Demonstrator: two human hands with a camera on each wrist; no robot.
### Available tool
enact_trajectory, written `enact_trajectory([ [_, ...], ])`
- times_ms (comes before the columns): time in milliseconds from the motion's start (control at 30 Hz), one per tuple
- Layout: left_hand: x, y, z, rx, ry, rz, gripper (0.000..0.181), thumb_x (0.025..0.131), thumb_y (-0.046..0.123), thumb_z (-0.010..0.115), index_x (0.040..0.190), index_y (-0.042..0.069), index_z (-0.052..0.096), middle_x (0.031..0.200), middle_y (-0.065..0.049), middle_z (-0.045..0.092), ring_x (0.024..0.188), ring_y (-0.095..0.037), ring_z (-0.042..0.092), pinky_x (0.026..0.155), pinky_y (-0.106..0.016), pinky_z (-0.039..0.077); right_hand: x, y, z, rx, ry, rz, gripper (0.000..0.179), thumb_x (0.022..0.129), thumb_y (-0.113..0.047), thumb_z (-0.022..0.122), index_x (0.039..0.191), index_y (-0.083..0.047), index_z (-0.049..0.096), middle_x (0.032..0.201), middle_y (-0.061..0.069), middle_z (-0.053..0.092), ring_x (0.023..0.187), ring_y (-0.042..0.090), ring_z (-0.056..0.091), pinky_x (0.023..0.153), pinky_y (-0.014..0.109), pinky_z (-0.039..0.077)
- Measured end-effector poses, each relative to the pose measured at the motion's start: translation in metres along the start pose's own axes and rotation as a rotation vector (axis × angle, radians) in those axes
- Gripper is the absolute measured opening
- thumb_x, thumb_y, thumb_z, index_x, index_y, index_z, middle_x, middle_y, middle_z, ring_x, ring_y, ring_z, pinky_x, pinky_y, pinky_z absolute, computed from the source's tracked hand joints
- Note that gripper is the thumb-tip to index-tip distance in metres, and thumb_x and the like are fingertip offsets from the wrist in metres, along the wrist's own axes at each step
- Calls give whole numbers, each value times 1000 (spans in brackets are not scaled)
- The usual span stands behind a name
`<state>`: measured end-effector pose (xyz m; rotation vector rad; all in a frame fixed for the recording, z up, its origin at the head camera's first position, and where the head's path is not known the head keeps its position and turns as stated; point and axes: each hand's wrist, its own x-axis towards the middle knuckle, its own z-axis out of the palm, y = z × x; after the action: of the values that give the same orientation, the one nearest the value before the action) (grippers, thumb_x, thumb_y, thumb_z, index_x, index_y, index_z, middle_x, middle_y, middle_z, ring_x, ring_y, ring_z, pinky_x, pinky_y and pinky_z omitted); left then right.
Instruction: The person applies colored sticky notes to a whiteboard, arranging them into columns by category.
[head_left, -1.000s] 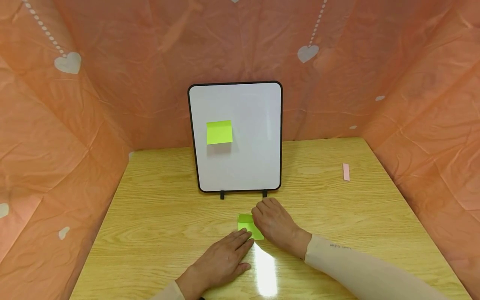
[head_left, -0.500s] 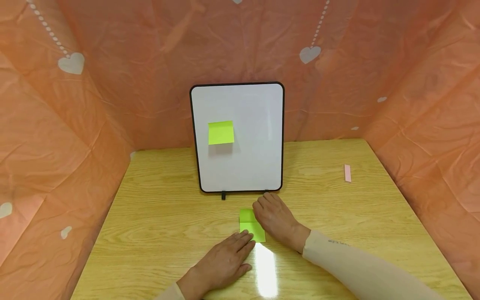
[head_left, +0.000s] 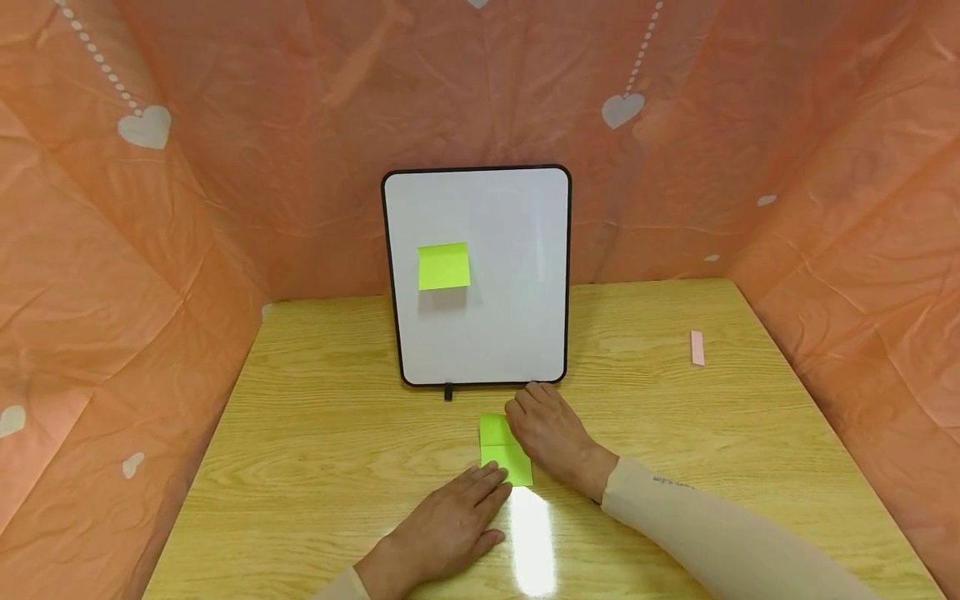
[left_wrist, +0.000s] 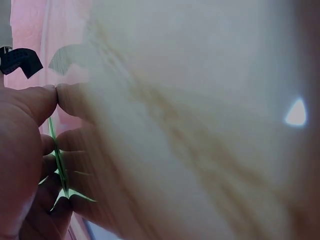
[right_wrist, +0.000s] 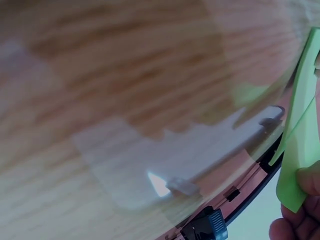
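In the head view a lime-green sticky note pad (head_left: 519, 472) lies on the wooden table, in front of the whiteboard. My left hand (head_left: 450, 523) lies palm down, its straight fingertips pressing the pad's near left corner. At the pad's far right side, my right hand (head_left: 553, 433) pinches a raised sticky note (head_left: 492, 428) between thumb and curled fingers. That note (right_wrist: 291, 186) bends up from the pad in the right wrist view, with the thumb against it. Edge-on, the pad (left_wrist: 61, 167) shows as a thin green line beneath the left fingers.
A black-framed whiteboard (head_left: 517, 325) stands upright behind the hands, bearing one green sticky note (head_left: 444, 267) left of its middle. One black foot (head_left: 448, 392) shows below it. A small pink strip (head_left: 697, 347) lies at the right. Peach cloth (head_left: 480, 100) surrounds the table.
The right hand has moved slightly away from the body, toward the board, and the sticky note it pinches stands out farther from the pad. The left hand has stayed in place on the pad.
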<state>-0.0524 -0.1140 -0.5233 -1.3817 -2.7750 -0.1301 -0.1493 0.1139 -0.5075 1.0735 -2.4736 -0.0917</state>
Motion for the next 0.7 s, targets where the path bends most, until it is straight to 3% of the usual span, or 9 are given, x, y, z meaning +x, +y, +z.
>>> enact_trajectory([
  [467, 1, -1, -2, -44, -28, -15, 60, 110, 46, 53, 155, 5, 52, 162, -10, 50, 152, -23, 45, 125, -38, 40, 1, 1, 0, -13, -60, -4, 15, 101, -5, 65, 90, -10, 57, 87, 4, 57, 87, 23, 51, 87, 34, 48],
  [700, 1, -1, -1, -50, -16, -15, 60, 110, 45, 52, 155, 5, 52, 162, -9, 50, 152, -23, 45, 125, -38, 40, 0, 2, 1, -18, -44, 2, 15, 100, -6, 67, 90, -9, 57, 87, 4, 58, 87, 23, 52, 86, 35, 49],
])
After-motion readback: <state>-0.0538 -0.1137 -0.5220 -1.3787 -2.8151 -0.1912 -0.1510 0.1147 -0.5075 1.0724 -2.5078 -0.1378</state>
